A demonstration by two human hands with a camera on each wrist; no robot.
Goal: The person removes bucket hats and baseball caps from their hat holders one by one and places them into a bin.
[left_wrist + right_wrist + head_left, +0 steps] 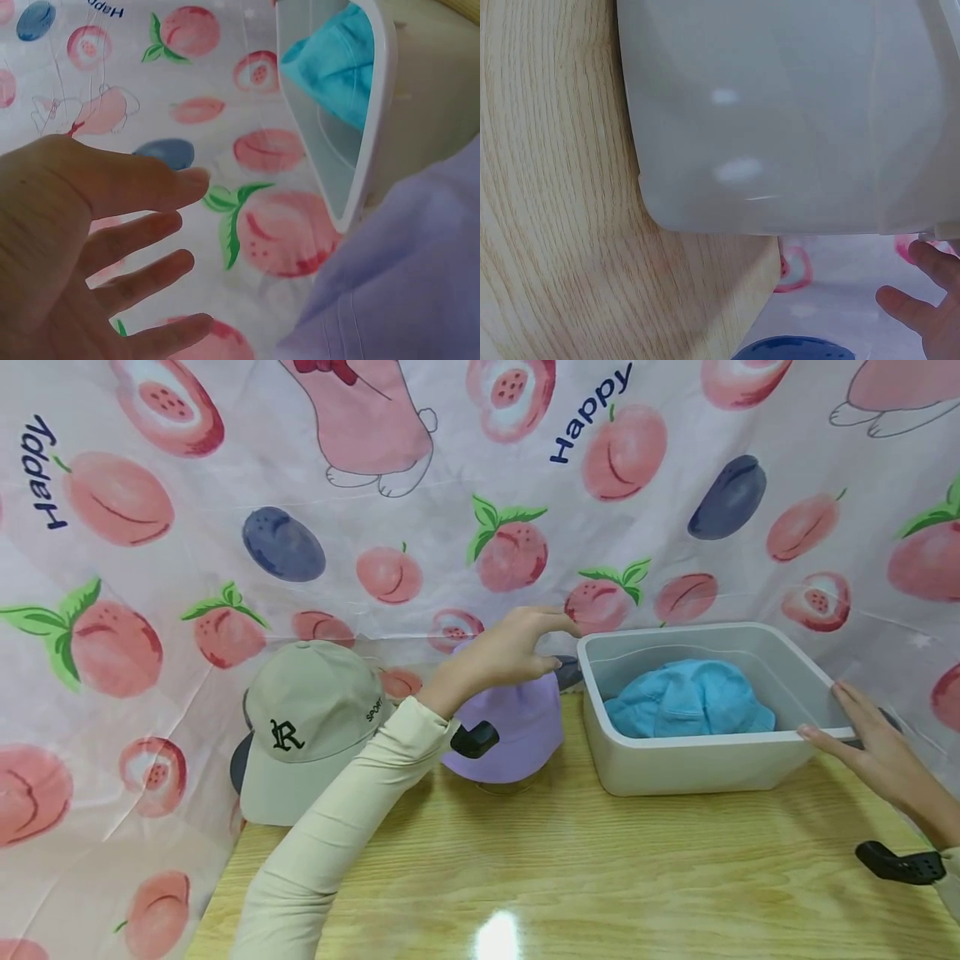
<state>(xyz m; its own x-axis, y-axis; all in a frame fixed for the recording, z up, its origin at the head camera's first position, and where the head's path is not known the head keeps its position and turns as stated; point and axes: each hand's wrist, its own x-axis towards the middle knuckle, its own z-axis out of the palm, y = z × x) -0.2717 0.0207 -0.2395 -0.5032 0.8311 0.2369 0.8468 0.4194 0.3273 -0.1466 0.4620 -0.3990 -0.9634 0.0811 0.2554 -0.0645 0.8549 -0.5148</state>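
Observation:
My left hand (pixel 510 652) hovers above the purple bucket hat (pixel 513 739), fingertips close to the left rim of a pale grey plastic bin (pixel 690 768). Its fingers are relaxed and spread in the left wrist view, with nothing held. My right hand (pixel 881 760) is at the bin's right side, its thumb and fingers extended at the rim. Inside the bin lies a crumpled bright blue fabric hat (pixel 690 702). To the left of the purple hat stands a grey-green baseball cap (pixel 307 710) with dark lettering, partly covered by my left sleeve.
Everything stands on a wood-grain table (pixel 570 868). A fruit-printed cloth (pixel 420 552) hangs behind the table and down its left side. A dark rounded shape (pixel 240 764) shows behind the baseball cap. Black wrist bands (pixel 475 740) are on both wrists.

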